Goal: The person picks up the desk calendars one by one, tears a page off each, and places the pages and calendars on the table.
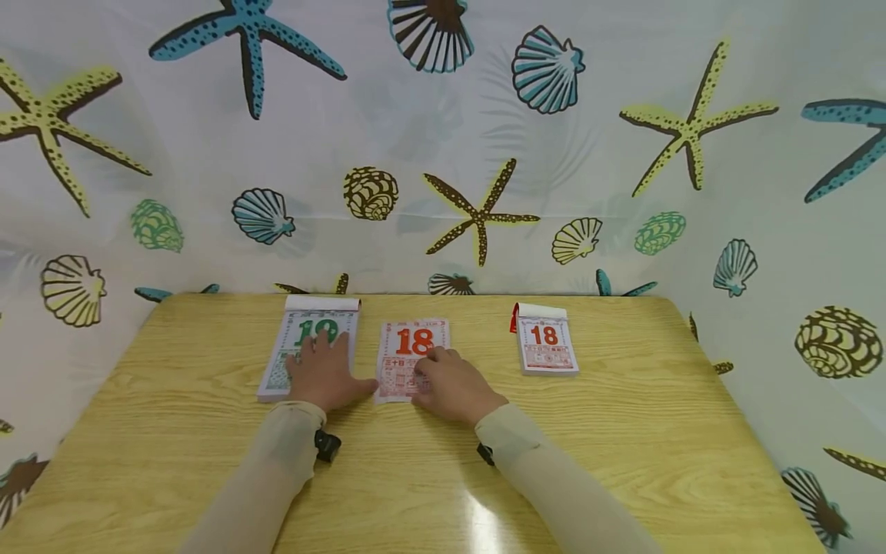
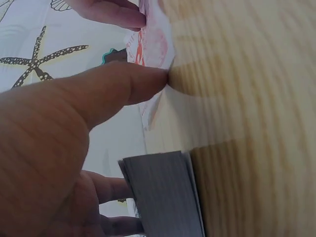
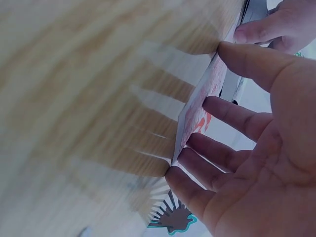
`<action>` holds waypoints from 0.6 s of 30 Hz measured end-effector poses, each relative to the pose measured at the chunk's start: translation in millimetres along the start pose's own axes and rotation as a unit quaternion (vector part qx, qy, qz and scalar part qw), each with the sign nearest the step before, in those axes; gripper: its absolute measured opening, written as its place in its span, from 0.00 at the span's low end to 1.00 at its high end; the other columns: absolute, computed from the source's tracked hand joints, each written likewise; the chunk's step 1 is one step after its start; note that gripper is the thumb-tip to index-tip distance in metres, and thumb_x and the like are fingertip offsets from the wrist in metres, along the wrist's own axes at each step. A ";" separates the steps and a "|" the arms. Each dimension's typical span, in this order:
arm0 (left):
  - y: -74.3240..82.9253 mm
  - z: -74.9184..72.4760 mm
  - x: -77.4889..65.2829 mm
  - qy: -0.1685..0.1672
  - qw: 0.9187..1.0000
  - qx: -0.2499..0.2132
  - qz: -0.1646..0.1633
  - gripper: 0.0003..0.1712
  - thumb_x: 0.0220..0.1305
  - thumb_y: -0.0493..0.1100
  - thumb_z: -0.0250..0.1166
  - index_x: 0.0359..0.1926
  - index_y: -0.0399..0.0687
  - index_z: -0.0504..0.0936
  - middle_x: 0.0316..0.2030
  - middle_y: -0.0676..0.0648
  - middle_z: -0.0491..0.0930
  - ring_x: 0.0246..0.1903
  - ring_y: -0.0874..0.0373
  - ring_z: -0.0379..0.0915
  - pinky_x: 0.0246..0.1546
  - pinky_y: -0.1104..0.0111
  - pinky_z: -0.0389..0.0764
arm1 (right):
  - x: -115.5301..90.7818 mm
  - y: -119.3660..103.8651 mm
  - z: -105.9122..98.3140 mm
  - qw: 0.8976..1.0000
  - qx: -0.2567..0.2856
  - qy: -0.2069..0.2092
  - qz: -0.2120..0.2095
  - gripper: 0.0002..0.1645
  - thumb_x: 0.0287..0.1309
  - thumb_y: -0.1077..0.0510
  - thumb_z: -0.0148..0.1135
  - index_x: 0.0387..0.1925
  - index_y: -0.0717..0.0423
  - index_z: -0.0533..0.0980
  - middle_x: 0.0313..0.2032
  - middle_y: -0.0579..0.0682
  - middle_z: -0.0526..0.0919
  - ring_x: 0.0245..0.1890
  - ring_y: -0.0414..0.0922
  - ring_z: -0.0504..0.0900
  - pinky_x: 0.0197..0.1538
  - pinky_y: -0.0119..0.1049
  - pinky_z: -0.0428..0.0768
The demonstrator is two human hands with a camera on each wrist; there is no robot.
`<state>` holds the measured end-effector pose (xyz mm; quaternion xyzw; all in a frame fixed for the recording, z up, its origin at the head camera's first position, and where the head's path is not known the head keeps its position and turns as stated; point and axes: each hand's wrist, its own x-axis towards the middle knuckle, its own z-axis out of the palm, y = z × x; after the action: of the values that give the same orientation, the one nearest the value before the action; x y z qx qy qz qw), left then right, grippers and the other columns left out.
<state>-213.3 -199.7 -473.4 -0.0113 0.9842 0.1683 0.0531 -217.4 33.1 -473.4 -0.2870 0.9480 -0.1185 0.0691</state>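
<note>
My left hand (image 1: 324, 373) lies with fingers spread over a tear-off calendar pad (image 1: 294, 338) with a green 19, whose thick stack of pages shows in the left wrist view. Its thumb (image 2: 133, 81) reaches to the lower left edge of a loose calendar sheet (image 1: 404, 358) printed with a red 18. On that sheet's right side rests my right hand (image 1: 457, 387). In the right wrist view its fingers (image 3: 232, 116) are fairly straight and spread, fingertips on the sheet, thumb at the bottom edge. The sheet lies slightly rumpled on the table.
A smaller tear-off calendar (image 1: 547, 338) with a red 18 lies to the right on the wooden table (image 1: 623, 431). Behind and at both sides hangs a white cloth (image 1: 415, 123) printed with starfish and shells.
</note>
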 end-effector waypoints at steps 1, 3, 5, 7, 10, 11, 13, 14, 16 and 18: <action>0.2 -0.5 -0.5 -0.002 1.000 0.001 0.001 0.59 0.59 0.64 0.70 0.78 0.35 0.56 0.77 0.24 0.47 0.75 0.22 0.39 0.65 0.22 0.44 | 0.0 0.4 0.4 1.000 0.000 0.000 -0.001 0.30 0.68 0.43 0.67 0.65 0.52 0.77 0.67 0.54 0.74 0.67 0.52 0.72 0.69 0.45 0.73; -0.6 -1.3 -1.2 -0.005 1.000 0.002 0.002 0.58 0.59 0.64 0.70 0.79 0.36 0.56 0.76 0.24 0.47 0.75 0.22 0.38 0.65 0.22 0.44 | 0.1 1.1 1.2 1.000 0.004 0.000 -0.004 0.30 0.68 0.43 0.67 0.65 0.52 0.77 0.68 0.54 0.73 0.68 0.52 0.72 0.69 0.45 0.72; -1.2 -1.8 -1.5 -0.008 1.000 0.004 0.002 0.58 0.60 0.63 0.70 0.78 0.36 0.56 0.76 0.24 0.48 0.75 0.22 0.39 0.65 0.22 0.44 | 0.1 2.8 2.4 1.000 0.010 -0.002 -0.008 0.29 0.69 0.44 0.67 0.65 0.52 0.77 0.69 0.54 0.72 0.69 0.52 0.71 0.71 0.44 0.71; -2.4 -2.2 -1.6 -0.012 1.000 0.004 0.002 0.58 0.59 0.63 0.70 0.78 0.36 0.56 0.76 0.24 0.48 0.74 0.21 0.38 0.65 0.22 0.44 | -0.5 4.8 3.3 1.000 0.017 -0.004 -0.014 0.29 0.69 0.44 0.66 0.66 0.51 0.76 0.70 0.54 0.71 0.70 0.51 0.70 0.72 0.43 0.70; -4.0 -2.4 -0.5 -0.019 1.000 0.001 0.005 0.59 0.59 0.64 0.70 0.79 0.36 0.56 0.76 0.24 0.47 0.74 0.21 0.38 0.64 0.21 0.43 | -3.2 8.9 1.4 0.999 0.038 -0.007 -0.029 0.28 0.70 0.46 0.65 0.67 0.51 0.76 0.71 0.55 0.70 0.72 0.52 0.68 0.73 0.43 0.68; -4.2 -2.4 0.0 -0.021 1.000 0.000 0.007 0.59 0.59 0.64 0.70 0.78 0.35 0.56 0.76 0.23 0.47 0.74 0.21 0.38 0.64 0.21 0.43 | -4.5 11.1 0.3 0.998 0.045 -0.006 -0.033 0.28 0.70 0.47 0.65 0.67 0.51 0.76 0.72 0.56 0.69 0.73 0.53 0.67 0.73 0.44 0.68; -5.0 -2.0 1.5 -0.024 1.000 -0.003 0.010 0.59 0.59 0.64 0.70 0.79 0.35 0.55 0.76 0.24 0.46 0.74 0.20 0.37 0.63 0.20 0.43 | -8.7 16.0 -4.5 0.997 0.061 -0.008 -0.036 0.28 0.71 0.47 0.64 0.68 0.51 0.75 0.73 0.56 0.68 0.74 0.53 0.65 0.74 0.45 0.66; -4.9 -1.6 2.2 -0.022 1.000 -0.005 0.010 0.59 0.59 0.63 0.70 0.78 0.35 0.56 0.76 0.24 0.47 0.74 0.20 0.38 0.63 0.20 0.43 | -11.0 19.7 -6.8 0.997 0.066 -0.005 -0.037 0.28 0.71 0.47 0.63 0.68 0.51 0.75 0.74 0.56 0.67 0.75 0.53 0.64 0.74 0.46 0.66; -4.3 -1.1 2.9 -0.018 1.000 -0.006 0.010 0.59 0.58 0.63 0.71 0.78 0.35 0.57 0.76 0.23 0.47 0.74 0.20 0.39 0.64 0.21 0.44 | -16.8 28.9 -12.7 0.997 0.074 0.004 -0.035 0.28 0.72 0.46 0.62 0.68 0.51 0.75 0.74 0.56 0.66 0.75 0.52 0.64 0.74 0.47 0.67; -4.2 -0.4 3.2 -0.015 1.000 -0.007 0.008 0.59 0.57 0.64 0.72 0.78 0.35 0.57 0.76 0.24 0.48 0.74 0.21 0.39 0.64 0.21 0.44 | -24.8 40.2 -20.9 0.996 0.080 0.015 -0.027 0.27 0.72 0.45 0.61 0.67 0.50 0.75 0.73 0.54 0.67 0.74 0.51 0.66 0.72 0.47 0.69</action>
<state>-216.3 -203.7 -474.7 -0.0016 0.9823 0.1753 0.0662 -222.3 83.4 -462.4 -0.3043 0.9283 -0.2004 0.0741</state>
